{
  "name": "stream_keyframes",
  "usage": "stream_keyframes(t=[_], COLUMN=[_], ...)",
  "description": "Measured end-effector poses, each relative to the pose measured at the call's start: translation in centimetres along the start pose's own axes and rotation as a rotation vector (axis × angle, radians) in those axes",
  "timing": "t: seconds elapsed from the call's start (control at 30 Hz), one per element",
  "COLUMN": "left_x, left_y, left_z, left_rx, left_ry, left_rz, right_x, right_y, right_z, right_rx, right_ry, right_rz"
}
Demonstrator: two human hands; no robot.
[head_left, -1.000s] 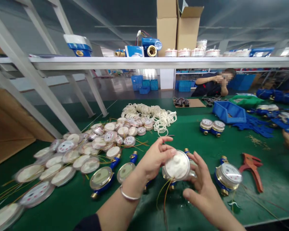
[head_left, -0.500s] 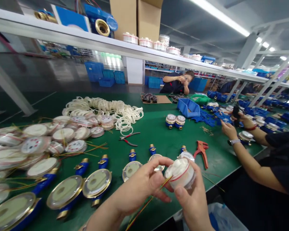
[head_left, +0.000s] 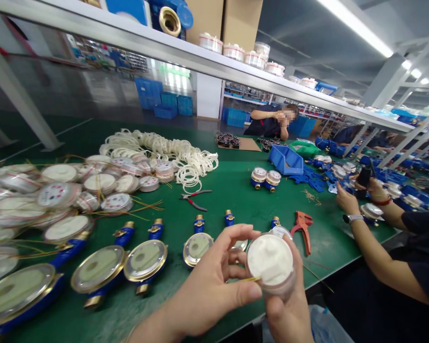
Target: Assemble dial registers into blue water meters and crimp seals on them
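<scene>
A round clear-sided module with a white face point(head_left: 270, 259) is held up over the near edge of the green table. My right hand point(head_left: 289, 302) wraps round it from the right and below. At its left side, my left hand point(head_left: 223, 281) has thumb and fingers curved together, with a thin yellow wire between the thumb and the module. Behind the hands stand blue water-meter bodies with brass ends, among them one with a round glass top point(head_left: 198, 248). Orange cutters point(head_left: 303, 228) lie to the right of the module, and red-handled pliers point(head_left: 196, 199) lie farther back.
Many wired round modules point(head_left: 59, 195) are piled at the left, with white rings point(head_left: 160, 147) behind them. A blue bin point(head_left: 286, 160) sits farther back. At the right, a co-worker's hands point(head_left: 350, 200) work; a shelf point(head_left: 236, 71) crosses above.
The module has tilted so its white face turns more toward the camera. My left thumb has come across beside it. The view has shifted slightly, and the co-worker's hands have moved a little.
</scene>
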State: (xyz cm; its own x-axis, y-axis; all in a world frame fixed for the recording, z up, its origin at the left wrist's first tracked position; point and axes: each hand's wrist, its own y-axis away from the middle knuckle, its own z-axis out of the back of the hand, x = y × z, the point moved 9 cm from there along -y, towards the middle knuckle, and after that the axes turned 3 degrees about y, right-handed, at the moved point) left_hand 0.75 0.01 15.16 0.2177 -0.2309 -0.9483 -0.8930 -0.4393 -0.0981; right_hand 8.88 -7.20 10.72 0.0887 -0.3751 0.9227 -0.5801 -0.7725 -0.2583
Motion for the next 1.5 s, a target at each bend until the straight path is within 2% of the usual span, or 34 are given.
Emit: stream_keyframes(t=[0.13,0.2,0.33,0.43,0.57,0.67,0.73,0.83,0.93,1.1,1.23,1.33,1.5], left_x=[-0.4,0.4,4.6,6.8,8.8,9.7,10.2,11.1,11.6,11.7,12.2,12.4,12.5], left_y=[0.9,1.4,2.7,4.0,5.5,5.9,5.8,5.6,5.5,5.5,5.5,5.5,5.4], left_z=[0.8,1.2,3.2,4.4,5.6,7.5,8.3,8.1,7.3,7.6,7.8,7.7,7.7], left_rx=[-0.106,-0.137,-0.229,-0.219,-0.137,-0.169,-0.173,-0.099,-0.018,-0.034,-0.041,-0.032,-0.035], left_ry=[-0.074,-0.108,-0.217,-0.483,-0.729,-0.834,-0.869,-0.885,-0.891,-0.852,-0.859,-0.877,-0.862], left_rz=[-0.068,-0.060,0.117,0.123,0.077,0.076,0.073,0.090,0.107,0.137,0.137,0.124,0.138], right_x=[-2.0,-2.6,-2.6,-2.3,-2.5,-3.4,-4.5,-6.2,-7.3,-8.3,-8.9,-8.7,-7.2], right_y=[0.2,0.3,-0.1,-1.6,-5.2,-7.9,-9.1,-10.1,-11.1,-12.7,-12.6,-11.9,-10.3], right_z=[-0.6,-0.7,-0.7,-0.8,-1.7,-1.9,-2.1,-2.4,-2.4,-1.6,-0.7,-1.1,-3.5], right_rx=[0.075,0.086,0.070,0.092,0.243,0.374,0.511,0.751,0.875,0.856,0.849,0.948,1.183], right_ry=[-0.102,-0.103,-0.124,-0.099,-0.003,0.131,0.261,0.492,0.610,0.621,0.590,0.655,1.018], right_rz=[-0.058,-0.096,-0.122,-0.134,-0.197,-0.246,-0.291,-0.353,-0.402,-0.467,-0.487,-0.443,-0.115])
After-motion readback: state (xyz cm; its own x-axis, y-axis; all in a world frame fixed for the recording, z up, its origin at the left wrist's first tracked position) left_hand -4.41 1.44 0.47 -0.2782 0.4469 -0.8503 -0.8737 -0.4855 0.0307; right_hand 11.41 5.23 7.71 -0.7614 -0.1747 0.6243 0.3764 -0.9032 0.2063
